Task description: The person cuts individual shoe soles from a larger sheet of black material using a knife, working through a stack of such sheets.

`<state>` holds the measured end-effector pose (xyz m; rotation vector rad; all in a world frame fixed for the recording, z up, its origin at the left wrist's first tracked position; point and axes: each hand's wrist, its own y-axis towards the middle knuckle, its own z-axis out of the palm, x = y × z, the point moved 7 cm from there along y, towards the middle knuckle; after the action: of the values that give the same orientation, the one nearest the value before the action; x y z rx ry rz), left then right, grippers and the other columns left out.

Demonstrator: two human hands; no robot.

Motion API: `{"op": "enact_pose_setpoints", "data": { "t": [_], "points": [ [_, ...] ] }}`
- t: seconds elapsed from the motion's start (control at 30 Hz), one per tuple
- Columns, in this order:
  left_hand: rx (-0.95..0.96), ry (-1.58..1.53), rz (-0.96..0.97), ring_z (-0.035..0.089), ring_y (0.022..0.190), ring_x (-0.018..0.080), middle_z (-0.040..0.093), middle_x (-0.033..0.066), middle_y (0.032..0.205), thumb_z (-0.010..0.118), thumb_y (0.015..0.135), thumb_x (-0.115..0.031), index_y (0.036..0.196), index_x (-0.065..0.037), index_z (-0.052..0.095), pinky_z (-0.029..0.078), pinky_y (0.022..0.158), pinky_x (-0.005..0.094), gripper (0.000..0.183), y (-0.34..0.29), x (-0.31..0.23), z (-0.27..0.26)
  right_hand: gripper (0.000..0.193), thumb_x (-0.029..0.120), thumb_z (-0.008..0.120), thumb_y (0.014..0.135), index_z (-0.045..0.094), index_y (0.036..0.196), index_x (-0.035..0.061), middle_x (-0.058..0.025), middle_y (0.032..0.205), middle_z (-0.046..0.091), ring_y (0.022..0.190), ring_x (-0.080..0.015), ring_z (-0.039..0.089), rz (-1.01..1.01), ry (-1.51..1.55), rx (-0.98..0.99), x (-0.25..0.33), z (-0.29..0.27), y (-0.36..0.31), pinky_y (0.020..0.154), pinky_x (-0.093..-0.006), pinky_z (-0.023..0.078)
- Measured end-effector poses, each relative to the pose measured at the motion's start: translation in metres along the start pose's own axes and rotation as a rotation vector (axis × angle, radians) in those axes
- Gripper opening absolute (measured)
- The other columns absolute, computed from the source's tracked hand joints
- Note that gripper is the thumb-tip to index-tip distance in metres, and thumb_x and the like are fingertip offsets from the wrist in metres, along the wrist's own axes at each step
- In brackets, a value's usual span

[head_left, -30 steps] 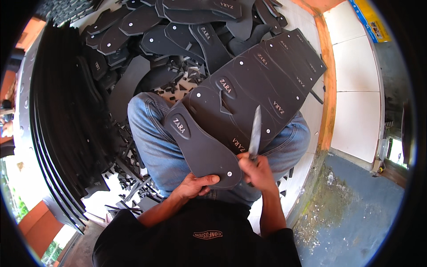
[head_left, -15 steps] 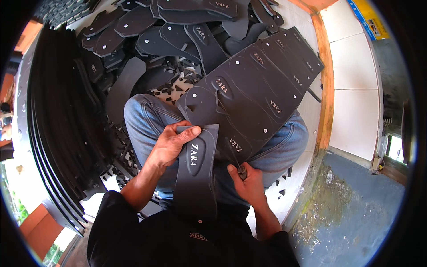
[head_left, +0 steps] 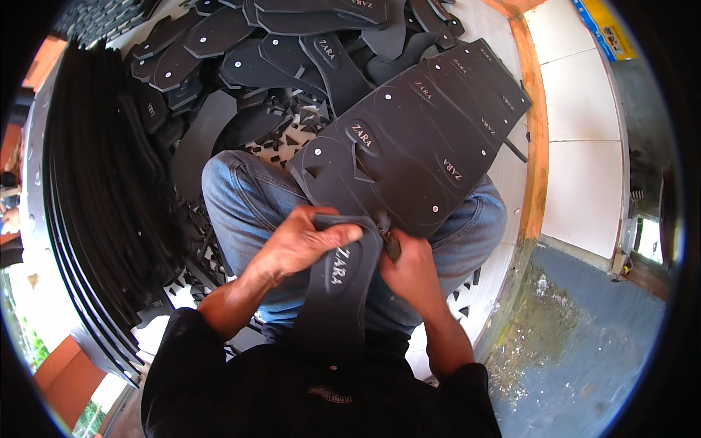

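Our right hand (head_left: 410, 264) rises, clasping the knife (head_left: 393, 250); our left hand (head_left: 298, 244) pinches the sole (head_left: 330, 314); let's keep that thumb (head_left: 342, 235) clear!

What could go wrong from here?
The left hand pinches the dark sole-shaped piece close to the knife in the right hand; a slip might cut its thumb.

The dark sheet lies across the jeans right beside the knife, so a stray stroke could nick either.

The piece looks thin and might flex, leaving a ragged edge.
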<state>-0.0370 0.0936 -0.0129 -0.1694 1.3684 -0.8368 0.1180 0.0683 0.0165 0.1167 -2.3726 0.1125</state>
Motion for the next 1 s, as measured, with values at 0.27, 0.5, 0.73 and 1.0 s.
{"op": "enact_pose_setpoints", "data": {
  "t": [0.27,0.5,0.73,1.0],
  "points": [
    [0.072,-0.313,0.019,0.059,0.087,0.0112,0.066,0.0062,0.09,0.057,0.09,-0.035,0.107,0.004,0.061,0.048,0.079,0.0241,0.043,0.011,0.01,0.017,0.026,0.023,0.066,0.085,0.057,0.073,0.0023,0.0023,0.055,0.049,0.046,-0.0037,0.042,0.503,0.854,0.29,-0.024,-0.001,0.027,0.041,-0.0215,0.031],
    [0.118,-0.455,0.309,0.056,0.061,0.0104,0.06,0.0068,0.081,0.067,0.081,-0.011,0.104,-0.004,0.054,0.049,0.059,0.0213,0.027,0.036,0.034,0.038,0.02,0.02,0.064,0.086,0.052,0.087,0.0038,-0.0031,0.057,0.051,0.041,-0.0063,0.041,0.481,0.987,-0.243,-0.019,-0.047,0.017,0.039,-0.0213,0.032],
    [-0.111,-0.831,0.187,0.035,0.038,0.0085,0.041,0.0001,0.049,0.059,0.089,-0.032,0.078,-0.008,0.054,0.023,0.035,0.0241,0.026,0.039,0.023,0.081,0.032,0.025,0.062,0.088,0.052,0.069,0.0017,-0.0008,0.055,0.051,0.047,-0.0059,0.041,0.29,0.587,-0.272,-0.018,-0.037,-0.016,0.044,-0.0238,0.033],
    [-0.24,-0.864,0.096,0.033,0.039,0.008,0.042,-0.001,0.053,0.057,0.09,-0.037,0.084,-0.012,0.054,0.025,0.038,0.022,0.026,0.048,0.012,0.074,0.042,0.035,0.064,0.085,0.05,0.062,0.0034,-0.012,0.047,0.049,0.042,-0.0296,0.052,0.5,-0.115,-0.279,-0.058,-0.031,-0.06,0.043,-0.038,0.039]
  ]
}}
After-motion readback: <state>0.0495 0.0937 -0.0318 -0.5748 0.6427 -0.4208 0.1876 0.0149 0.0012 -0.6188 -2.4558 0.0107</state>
